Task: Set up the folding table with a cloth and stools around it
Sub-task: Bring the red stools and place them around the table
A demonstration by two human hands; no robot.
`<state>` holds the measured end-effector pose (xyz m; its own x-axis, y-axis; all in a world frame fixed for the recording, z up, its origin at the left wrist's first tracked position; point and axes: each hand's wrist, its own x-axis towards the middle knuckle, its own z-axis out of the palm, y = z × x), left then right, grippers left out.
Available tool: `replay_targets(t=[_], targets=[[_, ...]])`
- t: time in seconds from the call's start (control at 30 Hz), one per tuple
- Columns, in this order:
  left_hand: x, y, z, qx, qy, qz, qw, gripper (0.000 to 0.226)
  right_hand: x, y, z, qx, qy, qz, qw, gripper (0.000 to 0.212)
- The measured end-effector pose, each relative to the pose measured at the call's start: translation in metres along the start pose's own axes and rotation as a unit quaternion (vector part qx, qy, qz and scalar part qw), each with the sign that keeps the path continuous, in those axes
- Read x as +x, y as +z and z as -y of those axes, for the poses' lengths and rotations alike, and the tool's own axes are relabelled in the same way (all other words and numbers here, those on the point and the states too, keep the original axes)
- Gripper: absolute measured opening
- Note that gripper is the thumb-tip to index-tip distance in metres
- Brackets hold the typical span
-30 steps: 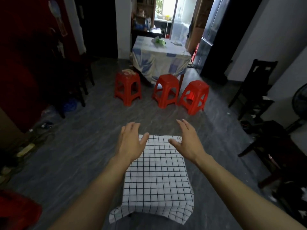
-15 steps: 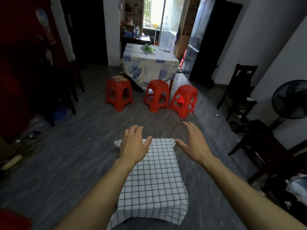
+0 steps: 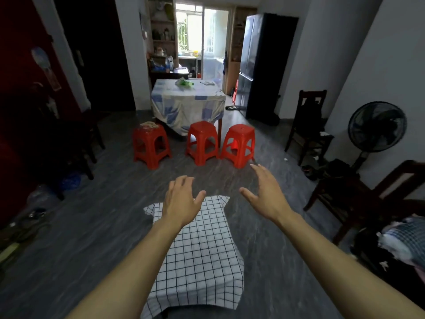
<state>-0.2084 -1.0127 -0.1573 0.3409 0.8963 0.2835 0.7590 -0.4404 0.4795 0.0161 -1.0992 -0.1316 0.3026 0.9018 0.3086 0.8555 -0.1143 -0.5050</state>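
A white cloth with a black grid (image 3: 202, 249) covers the small folding table right below me; the table itself is hidden under it. My left hand (image 3: 181, 201) hovers over the cloth's far edge with fingers spread and holds nothing. My right hand (image 3: 266, 194) is open too, raised beyond the cloth's far right corner. Farther ahead on the floor stand three red plastic stools: the left one (image 3: 150, 146), the middle one (image 3: 202, 141) and the right one (image 3: 239, 145).
Behind the stools stands a bigger table with a blue-patterned cloth (image 3: 188, 102). A dark fridge (image 3: 259, 65) is at the back right. Dark wooden chairs (image 3: 308, 127) and a standing fan (image 3: 377, 130) line the right wall; clutter lies at the left.
The view has tilted up and both hands have lifted forward off the checked cloth, toward the stools. The right hand now lies past the cloth's edge.
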Motion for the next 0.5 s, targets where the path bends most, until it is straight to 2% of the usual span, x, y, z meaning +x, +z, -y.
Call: replay_targets(t=[0.2, 0.37, 0.5], targets=[[-0.046, 0.025, -0.07, 0.066, 0.036, 0.026, 0.997, 0.06, -0.059, -0.058, -0.062, 0.007, 0.013, 0.002, 1.0, 0.08], [-0.077, 0.048, -0.119, 0.05, 0.028, 0.044, 0.997, 0.058, -0.1, -0.085, -0.113, 0.018, 0.044, 0.013, 0.999, 0.078], [-0.075, 0.061, -0.153, 0.04, 0.053, 0.042, 0.997, 0.057, -0.112, -0.103, -0.135, 0.039, 0.045, -0.013, 0.998, 0.073]])
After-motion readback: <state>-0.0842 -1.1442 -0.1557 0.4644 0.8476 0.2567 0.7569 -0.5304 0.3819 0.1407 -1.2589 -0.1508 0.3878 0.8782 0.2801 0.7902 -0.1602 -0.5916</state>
